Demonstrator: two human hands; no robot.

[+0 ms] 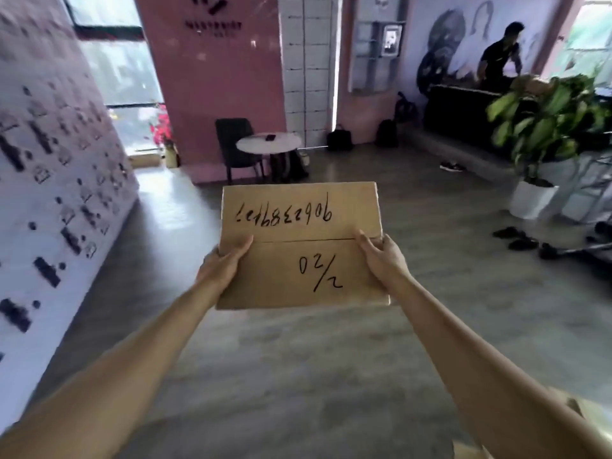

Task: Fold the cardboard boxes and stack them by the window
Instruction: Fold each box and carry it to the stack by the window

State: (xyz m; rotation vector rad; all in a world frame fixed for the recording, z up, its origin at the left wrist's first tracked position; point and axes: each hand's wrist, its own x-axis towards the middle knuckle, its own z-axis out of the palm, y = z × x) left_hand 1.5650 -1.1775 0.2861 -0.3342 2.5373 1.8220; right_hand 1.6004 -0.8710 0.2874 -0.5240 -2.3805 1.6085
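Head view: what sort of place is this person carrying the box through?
Probably a lobby or reception area of a business: a dark counter with a person behind it, white lockers, and a small round table with a chair.

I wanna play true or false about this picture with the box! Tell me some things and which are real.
1. Both hands hold the cardboard box, the left hand and right hand each with a grip on one side. True.
2. The box has black writing on it. True.
3. The box sits on the round white table. False: it is held up above the floor, and the table is farther back.
4. The potted plant stands on the left side of the room. False: it is on the right, in a white pot.
5. A dark chair stands beside the round table. True.
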